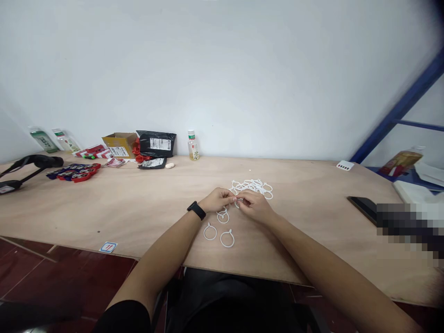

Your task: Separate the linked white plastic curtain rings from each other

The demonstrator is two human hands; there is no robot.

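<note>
My left hand (218,200), with a black watch on its wrist, and my right hand (257,206) meet above the wooden table. Both are closed in a pinch on a small white curtain ring (237,204), partly hidden by the fingers. Just beyond the hands lies a heap of white curtain rings (255,186), several of them overlapping. On the near side, two single rings lie apart, one on the left (210,232) and one on the right (227,239). Close to my left hand, other rings (223,216) overlap.
A bottle (193,147) stands by the wall. Further left are a cardboard box (120,145), black packages (157,144), red-and-blue packets (77,172) and a black headset (38,162). On the right lie a dark phone (363,206) and a white strip (345,165).
</note>
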